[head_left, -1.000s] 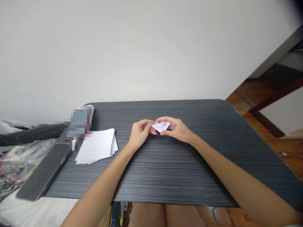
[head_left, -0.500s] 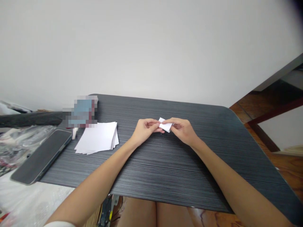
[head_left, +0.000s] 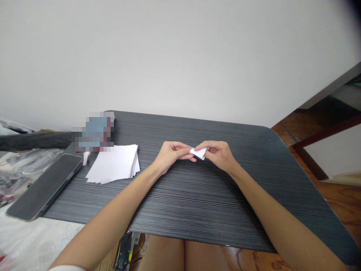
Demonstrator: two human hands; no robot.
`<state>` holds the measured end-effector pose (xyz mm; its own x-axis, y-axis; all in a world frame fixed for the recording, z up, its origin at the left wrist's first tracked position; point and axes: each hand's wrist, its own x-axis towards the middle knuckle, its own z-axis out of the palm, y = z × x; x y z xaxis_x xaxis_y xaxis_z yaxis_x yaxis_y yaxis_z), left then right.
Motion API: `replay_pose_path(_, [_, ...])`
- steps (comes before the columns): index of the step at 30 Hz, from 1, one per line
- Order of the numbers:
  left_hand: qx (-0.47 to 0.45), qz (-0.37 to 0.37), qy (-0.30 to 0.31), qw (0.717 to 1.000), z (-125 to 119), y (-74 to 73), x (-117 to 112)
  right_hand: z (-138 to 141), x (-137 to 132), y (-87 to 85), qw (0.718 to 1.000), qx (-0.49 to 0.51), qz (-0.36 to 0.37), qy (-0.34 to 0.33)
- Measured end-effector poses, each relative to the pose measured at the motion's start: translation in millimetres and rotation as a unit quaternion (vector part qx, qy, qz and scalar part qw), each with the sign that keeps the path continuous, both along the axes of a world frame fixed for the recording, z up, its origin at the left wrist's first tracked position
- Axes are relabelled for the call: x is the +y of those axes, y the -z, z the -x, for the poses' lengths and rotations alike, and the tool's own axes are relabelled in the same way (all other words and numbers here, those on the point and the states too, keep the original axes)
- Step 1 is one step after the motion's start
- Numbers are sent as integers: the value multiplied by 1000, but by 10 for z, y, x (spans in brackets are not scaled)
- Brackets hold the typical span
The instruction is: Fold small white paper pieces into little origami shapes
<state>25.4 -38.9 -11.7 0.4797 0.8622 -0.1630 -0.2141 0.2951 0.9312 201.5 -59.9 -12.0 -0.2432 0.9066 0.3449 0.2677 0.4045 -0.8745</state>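
Between my two hands, over the middle of the dark table, is a small folded piece of white paper (head_left: 200, 152). My left hand (head_left: 174, 155) pinches its left end between thumb and fingers. On the other side, my right hand (head_left: 218, 155) grips the right part, with the index finger over the top and the thumb beneath. Fingers cover both ends of the paper, so its full shape is hidden. To the left lies a stack of white paper sheets (head_left: 113, 163), slightly fanned at its edges.
A dark phone (head_left: 46, 186) lies across the table's left edge. Behind the stack is a pixelated blue and red object (head_left: 96, 131). Plastic bags and clutter (head_left: 34, 169) crowd the far left. The black table (head_left: 191, 203) stands against a white wall (head_left: 180, 56).
The folded paper has tilted and its upper corner no longer sticks up between my hands. Both hands still hold it. The whole view has shifted slightly.
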Motion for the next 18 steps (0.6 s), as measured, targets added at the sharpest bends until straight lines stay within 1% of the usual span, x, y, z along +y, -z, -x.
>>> replay_pose_path(4, [9,-2,12,1000,12,-28,-8,0,-7,-31,998,31,41,-25])
replay_pose_path(9, [33,1,10,999,23,-58,-8,-1,-4,-34,990,64,117,-39])
replay_pose_path(15, [57,-23,25,998,26,-73,-14,-58,9,16,981,69,156,-92])
replay_pose_path(18, [64,-35,23,997,20,-75,-20,-57,14,20,983,48,163,-75])
